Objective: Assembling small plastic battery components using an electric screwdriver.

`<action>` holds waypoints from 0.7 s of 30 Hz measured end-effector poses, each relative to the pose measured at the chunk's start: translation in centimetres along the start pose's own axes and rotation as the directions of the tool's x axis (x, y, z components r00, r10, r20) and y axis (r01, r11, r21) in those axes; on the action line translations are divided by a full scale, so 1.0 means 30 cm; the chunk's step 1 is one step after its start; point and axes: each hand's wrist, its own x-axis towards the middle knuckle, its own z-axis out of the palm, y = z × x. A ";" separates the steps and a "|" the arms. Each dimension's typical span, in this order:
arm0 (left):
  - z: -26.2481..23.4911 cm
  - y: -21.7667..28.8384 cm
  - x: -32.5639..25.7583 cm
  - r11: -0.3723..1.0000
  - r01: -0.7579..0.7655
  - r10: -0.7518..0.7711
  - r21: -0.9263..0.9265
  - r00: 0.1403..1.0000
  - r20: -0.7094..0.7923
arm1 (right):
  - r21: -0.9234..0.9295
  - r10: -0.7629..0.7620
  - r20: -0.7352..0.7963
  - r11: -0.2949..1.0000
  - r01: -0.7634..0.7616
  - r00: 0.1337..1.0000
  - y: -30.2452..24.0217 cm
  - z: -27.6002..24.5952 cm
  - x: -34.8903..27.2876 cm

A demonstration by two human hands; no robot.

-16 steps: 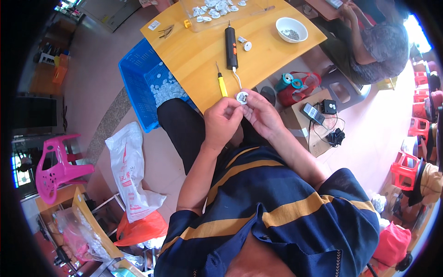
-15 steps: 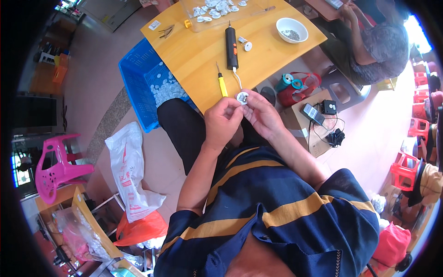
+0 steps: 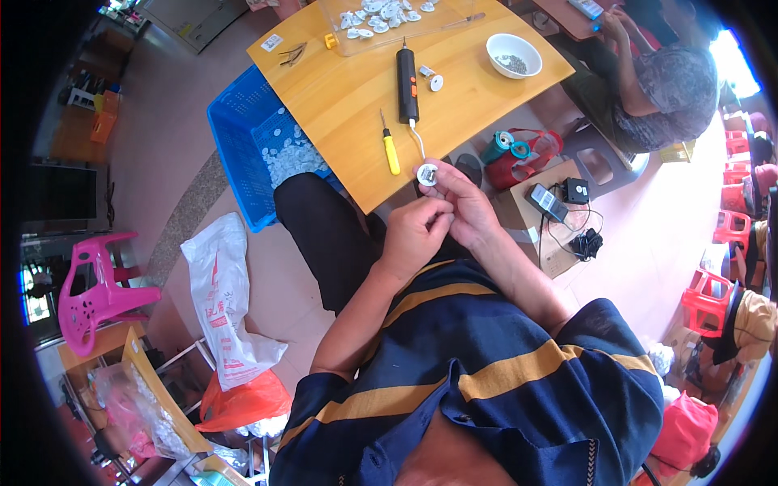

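Note:
A small round white part with a metal piece at its centre is pinched between the thumb and fingers of my right hand, just off the table's near edge. My left hand is closed, its fingertips pressed together against the right hand's lower fingers. Whatever they hold, if anything, is hidden. On the table lie a yellow-handled screwdriver and a black electric screwdriver with a white cable. Beside the latter sits another small white round part with a metal piece.
A white bowl of small metal pieces and a clear tray of white parts stand on the wooden table. To the left, a blue crate holds many white discs. A cardboard box carries cabled devices. Another person sits far right.
My left hand has drawn back from the white part, toward my body, and now meets the right hand lower down. My right hand keeps the part in nearly the same spot.

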 end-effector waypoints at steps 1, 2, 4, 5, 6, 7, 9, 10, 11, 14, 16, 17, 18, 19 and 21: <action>0.003 -0.007 -0.003 0.999 -0.027 0.027 0.020 0.999 0.017 | -0.001 0.000 0.000 1.000 0.000 1.000 0.006 -0.008 0.000; 0.002 -0.015 -0.005 0.999 -0.027 0.027 0.020 1.000 0.016 | -0.006 0.014 -0.001 1.000 -0.014 1.000 0.015 -0.021 0.002; -0.004 -0.026 -0.006 0.999 -0.019 0.011 0.051 0.989 0.147 | -0.008 0.026 -0.007 1.000 -0.026 1.000 0.024 -0.043 0.001; -0.008 -0.031 -0.006 0.999 -0.018 0.011 0.050 0.989 0.149 | -0.006 0.035 -0.004 0.999 -0.035 0.999 0.028 -0.053 0.001; -0.016 -0.030 -0.006 1.000 -0.020 0.015 0.023 0.981 0.192 | -0.006 0.046 -0.001 0.999 -0.046 0.999 0.029 -0.052 -0.003; -0.021 -0.030 -0.007 1.000 -0.021 0.021 -0.004 0.972 0.235 | -0.006 0.047 -0.003 0.999 -0.047 0.999 0.028 -0.051 -0.007; -0.025 -0.037 -0.006 0.998 -0.057 0.051 0.015 0.968 0.247 | 0.014 0.051 -0.011 0.999 -0.051 0.999 0.023 -0.045 -0.014; -0.026 -0.039 -0.006 0.995 -0.095 0.083 0.034 0.962 0.260 | 0.014 0.053 -0.012 0.999 -0.052 0.999 0.025 -0.046 -0.013; -0.025 -0.040 -0.007 0.995 -0.093 0.081 0.034 0.962 0.260 | 0.013 0.051 0.015 0.999 -0.051 0.999 0.028 -0.050 -0.011; -0.023 -0.041 -0.003 0.986 -0.149 0.128 0.075 0.965 0.230 | 0.014 0.046 0.043 0.999 -0.046 0.998 0.029 -0.045 -0.004; -0.021 -0.042 -0.004 0.979 -0.158 0.131 0.131 0.973 0.192 | 0.015 0.044 0.044 0.999 -0.044 0.998 0.028 -0.048 -0.001; -0.018 -0.040 -0.005 0.979 -0.157 0.130 0.131 0.973 0.191 | 0.022 0.027 0.061 0.999 -0.029 0.998 0.028 -0.053 0.001; -0.016 -0.037 -0.007 0.973 -0.166 0.140 0.158 0.977 0.161 | 0.029 0.011 0.080 0.999 -0.014 0.997 0.026 -0.047 0.001; -0.016 -0.033 -0.009 0.967 -0.174 0.151 0.185 0.980 0.131 | 0.028 0.014 0.081 0.999 -0.016 0.997 0.025 -0.040 0.000; -0.025 -0.022 -0.008 0.962 -0.189 0.174 0.198 0.981 0.087 | 0.049 0.013 0.037 0.999 -0.015 0.999 0.022 -0.017 -0.006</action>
